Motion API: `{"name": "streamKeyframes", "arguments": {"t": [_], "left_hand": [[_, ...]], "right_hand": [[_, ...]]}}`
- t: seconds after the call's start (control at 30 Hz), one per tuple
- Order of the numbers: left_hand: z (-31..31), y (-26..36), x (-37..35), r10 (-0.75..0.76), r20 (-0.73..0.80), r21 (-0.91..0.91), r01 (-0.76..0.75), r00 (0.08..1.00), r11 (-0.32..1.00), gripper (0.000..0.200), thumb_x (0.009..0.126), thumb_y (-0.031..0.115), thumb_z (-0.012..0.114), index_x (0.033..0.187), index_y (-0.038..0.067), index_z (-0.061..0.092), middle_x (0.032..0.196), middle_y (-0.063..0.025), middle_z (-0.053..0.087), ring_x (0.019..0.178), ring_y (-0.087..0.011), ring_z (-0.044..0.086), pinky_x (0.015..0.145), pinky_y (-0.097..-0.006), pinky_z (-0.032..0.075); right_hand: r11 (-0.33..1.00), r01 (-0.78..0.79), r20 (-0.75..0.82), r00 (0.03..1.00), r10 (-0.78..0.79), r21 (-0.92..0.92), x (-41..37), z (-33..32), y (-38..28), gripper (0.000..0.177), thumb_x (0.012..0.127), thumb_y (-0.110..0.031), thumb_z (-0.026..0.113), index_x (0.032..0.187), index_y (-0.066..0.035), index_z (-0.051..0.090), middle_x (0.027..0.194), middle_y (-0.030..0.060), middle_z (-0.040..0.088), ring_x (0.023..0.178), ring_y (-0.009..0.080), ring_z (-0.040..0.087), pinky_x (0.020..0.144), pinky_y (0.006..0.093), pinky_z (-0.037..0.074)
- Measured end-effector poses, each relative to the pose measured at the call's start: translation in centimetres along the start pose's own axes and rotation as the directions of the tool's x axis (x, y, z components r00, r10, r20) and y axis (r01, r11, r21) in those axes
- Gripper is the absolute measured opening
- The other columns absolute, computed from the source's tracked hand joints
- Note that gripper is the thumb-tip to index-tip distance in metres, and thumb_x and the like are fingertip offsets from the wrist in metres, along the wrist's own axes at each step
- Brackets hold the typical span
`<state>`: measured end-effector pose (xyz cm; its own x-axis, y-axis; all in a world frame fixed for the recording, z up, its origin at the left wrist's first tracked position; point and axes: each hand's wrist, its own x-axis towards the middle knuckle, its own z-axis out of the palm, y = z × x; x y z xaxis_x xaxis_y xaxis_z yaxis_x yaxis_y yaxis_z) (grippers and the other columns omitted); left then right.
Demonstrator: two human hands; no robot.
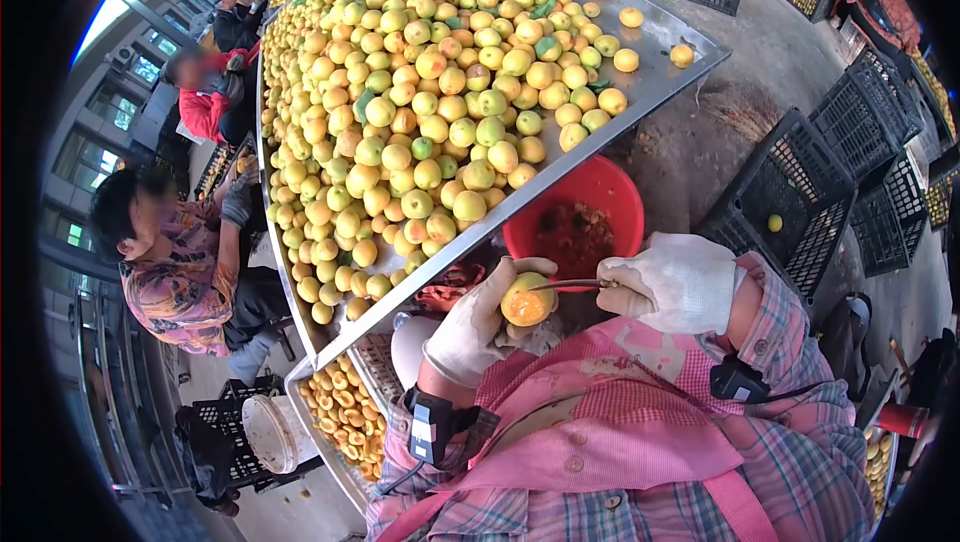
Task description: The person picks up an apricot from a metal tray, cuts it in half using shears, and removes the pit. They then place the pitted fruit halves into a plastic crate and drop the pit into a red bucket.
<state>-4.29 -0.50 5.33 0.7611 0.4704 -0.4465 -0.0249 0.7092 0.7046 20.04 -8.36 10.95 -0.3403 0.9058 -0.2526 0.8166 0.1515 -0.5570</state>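
Observation:
My left hand (468, 334), in a white glove, holds a yellow apricot (527, 308) whose orange flesh shows where it is cut. My right hand (682, 282), also gloved, grips a thin curved metal tool (572, 284) by its handle. The tool's tip meets the apricot's upper right side; its exact shape there is hidden. Just beyond my hands is a red basin (628, 198) with dark scraps inside. A large heap of whole apricots (430, 92) covers the metal table (650, 102) in front. Below left, a tray holds halved apricots (345, 412).
Black plastic crates (790, 192) stand on the floor at right, one with a single fruit in it. A white bucket (275, 434) is at lower left. Along the table's left side sit several people, the nearest a person in a patterned shirt (180, 292).

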Motion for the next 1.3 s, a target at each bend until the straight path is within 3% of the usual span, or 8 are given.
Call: {"name": "streamKeyframes", "arguments": {"t": [0.33,0.53,0.6,0.8,0.97,1.17,1.23,1.3], "left_hand": [[0.0,-1.6,1.4,0.112,-0.111,-0.171,-0.13,0.987,0.977,0.055,0.102,0.053,0.03,0.127,0.008,0.049,0.076,0.0002,0.053,0.054,-0.0059,0.037,0.047,-0.0199,0.026],[-0.9,-3.5,3.0,0.184,-0.126,-0.211,-0.207,0.975,0.955,0.059,0.1,0.058,0.032,0.129,0.009,0.048,0.069,-0.0017,0.05,0.053,-0.0087,0.04,0.046,-0.0211,0.027],[0.1,-3.9,3.5,0.216,-0.184,-0.212,-0.253,0.959,0.944,0.06,0.1,0.058,0.032,0.129,0.008,0.048,0.07,-0.002,0.051,0.054,-0.0091,0.041,0.047,-0.0214,0.029],[1.4,-4.3,4.0,0.264,-0.341,-0.175,-0.337,0.902,0.925,0.063,0.099,0.06,0.031,0.131,0.008,0.046,0.073,-0.0025,0.054,0.057,-0.0104,0.046,0.052,-0.0224,0.036],[1.5,-4.9,4.5,0.317,-0.401,-0.13,-0.396,0.859,0.909,0.062,0.1,0.059,0.031,0.132,0.007,0.045,0.082,-0.0032,0.057,0.062,-0.011,0.05,0.054,-0.0227,0.04],[0.3,-6.2,4.9,0.447,-0.257,-0.154,-0.493,0.857,0.857,0.059,0.1,0.055,0.037,0.134,0.006,0.042,0.108,-0.0068,0.057,0.08,-0.0168,0.058,0.068,-0.0276,0.049],[0.3,-6.5,4.9,0.553,-0.237,0.078,-0.551,0.799,0.831,0.062,0.1,0.052,0.037,0.14,0.004,0.035,0.12,-0.0103,0.053,0.094,-0.021,0.059,0.079,-0.0307,0.051],[-0.1,-5.7,4.1,0.503,-0.134,-0.036,-0.511,0.854,0.859,0.064,0.101,0.049,0.04,0.144,0.004,0.03,0.127,-0.0124,0.05,0.104,-0.0232,0.057,0.086,-0.0326,0.05]], "right_hand": [[0.857,0.046,-0.163,0.986,0.045,0.514,1.7,6.1,1.6,0.032,0.098,-0.033,0.051,0.101,-0.002,0.056,0.085,0.0217,0.063,0.083,0.0417,0.061,0.07,0.0449,0.047],[0.605,0.062,-0.179,0.975,0.135,0.794,2.7,8.9,1.6,0.035,0.102,-0.035,0.045,0.096,-0.002,0.054,0.069,0.0054,0.054,0.066,0.0179,0.055,0.064,0.0324,0.045],[0.417,-0.085,0.002,0.981,0.196,0.905,2.8,9.0,1.6,0.035,0.102,-0.034,0.046,0.1,-0.001,0.056,0.078,0.0066,0.063,0.068,0.0103,0.057,0.062,0.0251,0.045],[0.25,-0.149,0.112,0.981,0.157,0.957,2.5,8.6,1.1,0.045,0.103,-0.043,0.039,0.096,-0.001,0.052,0.055,0.0019,0.045,0.035,0.0105,0.038,0.037,0.0233,0.034],[0.126,-0.159,0.14,0.978,0.153,0.979,2.4,8.9,1.0,0.048,0.102,-0.046,0.038,0.095,-0.001,0.051,0.054,0.0021,0.044,0.033,0.012,0.037,0.033,0.0253,0.033],[-0.058,-0.243,0.248,0.964,0.094,0.968,1.8,8.7,1.3,0.046,0.102,-0.045,0.038,0.095,-0.002,0.052,0.054,0.0015,0.043,0.034,0.0116,0.037,0.032,0.0266,0.032],[-0.104,-0.238,0.246,0.966,0.074,0.966,1.7,8.7,1.4,0.046,0.102,-0.045,0.038,0.095,-0.002,0.052,0.054,0.0012,0.042,0.035,0.0116,0.037,0.032,0.0267,0.032],[-0.074,-0.232,0.238,0.968,0.076,0.97,1.7,8.8,1.8,0.045,0.102,-0.044,0.039,0.095,-0.002,0.053,0.055,0.0007,0.042,0.035,0.0114,0.037,0.032,0.0264,0.032]]}}
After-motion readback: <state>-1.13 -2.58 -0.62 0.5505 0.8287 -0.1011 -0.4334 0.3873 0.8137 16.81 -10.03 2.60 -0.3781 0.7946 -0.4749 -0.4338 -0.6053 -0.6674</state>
